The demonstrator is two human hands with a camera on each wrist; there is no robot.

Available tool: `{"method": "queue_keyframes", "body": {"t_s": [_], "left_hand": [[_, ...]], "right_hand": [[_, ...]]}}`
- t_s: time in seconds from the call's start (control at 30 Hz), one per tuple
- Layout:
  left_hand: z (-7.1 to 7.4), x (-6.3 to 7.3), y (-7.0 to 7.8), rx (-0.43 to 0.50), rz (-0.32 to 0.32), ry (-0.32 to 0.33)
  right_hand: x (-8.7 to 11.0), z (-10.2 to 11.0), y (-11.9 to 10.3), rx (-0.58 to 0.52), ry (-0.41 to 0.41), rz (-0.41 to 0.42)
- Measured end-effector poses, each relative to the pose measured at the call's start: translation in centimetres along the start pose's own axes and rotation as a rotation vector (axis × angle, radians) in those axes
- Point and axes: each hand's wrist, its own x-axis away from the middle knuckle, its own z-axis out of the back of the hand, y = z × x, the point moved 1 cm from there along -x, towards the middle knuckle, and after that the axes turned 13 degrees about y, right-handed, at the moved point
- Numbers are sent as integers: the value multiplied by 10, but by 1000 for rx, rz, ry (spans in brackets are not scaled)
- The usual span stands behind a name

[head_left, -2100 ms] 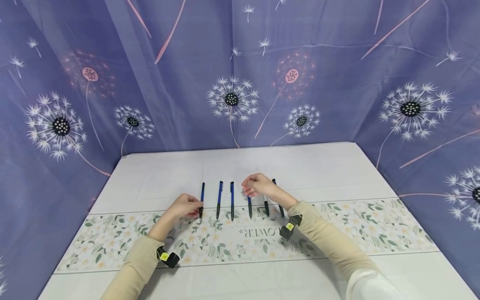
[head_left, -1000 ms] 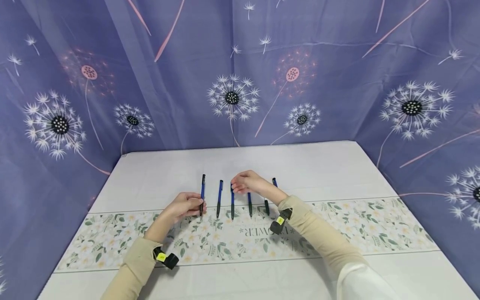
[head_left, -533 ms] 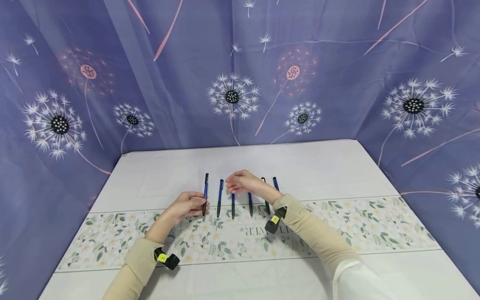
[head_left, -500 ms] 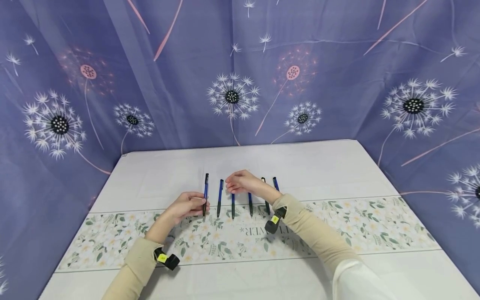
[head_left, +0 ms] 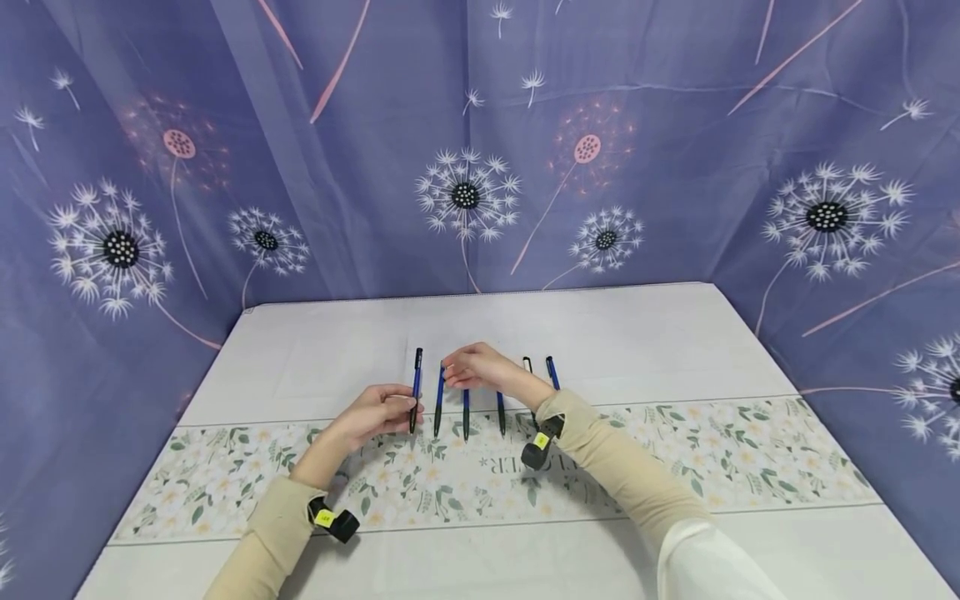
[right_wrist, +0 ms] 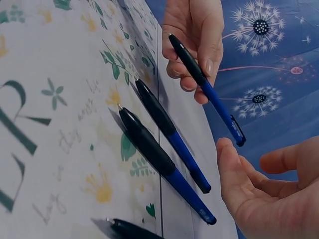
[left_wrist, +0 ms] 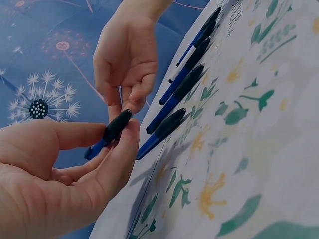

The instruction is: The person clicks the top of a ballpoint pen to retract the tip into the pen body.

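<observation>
A blue ballpoint pen with a black grip (head_left: 417,375) is pinched between thumb and fingers of my left hand (head_left: 372,412), raised off the table with its tip toward me. In the right wrist view the pen's clip end (right_wrist: 238,132) points toward my right hand (right_wrist: 271,189). That hand has loosely bent fingers, a gap between thumb and fingers, and nothing in its grasp. From the head view, my right hand (head_left: 477,367) overlaps the upper ends of the nearest pen (head_left: 438,408) and another pen (head_left: 466,417) lying on the table.
Further right in the row lie more pens: one partly under the right wrist (head_left: 500,414), one with a white part near its top (head_left: 527,364), and a blue one (head_left: 552,372). The white table (head_left: 330,342) carries a floral band (head_left: 255,467). A purple dandelion curtain (head_left: 360,167) surrounds it.
My left hand has lifted its pen off the table and shifted slightly right. My right hand has moved left along the row, toward the held pen.
</observation>
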Motion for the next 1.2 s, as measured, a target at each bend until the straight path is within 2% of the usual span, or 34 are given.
{"method": "queue_keyframes", "body": {"t_s": [0.37, 0.7, 1.2], "left_hand": [[-5, 1, 3, 4, -9, -51], [-5, -1, 0, -3, -43, -104], [-14, -2, 0, 35, -59, -137]], "right_hand": [[0, -10, -3, 10, -1, -21], [0, -16, -4, -56, 6, -70], [2, -23, -6, -125, 54, -120]]}}
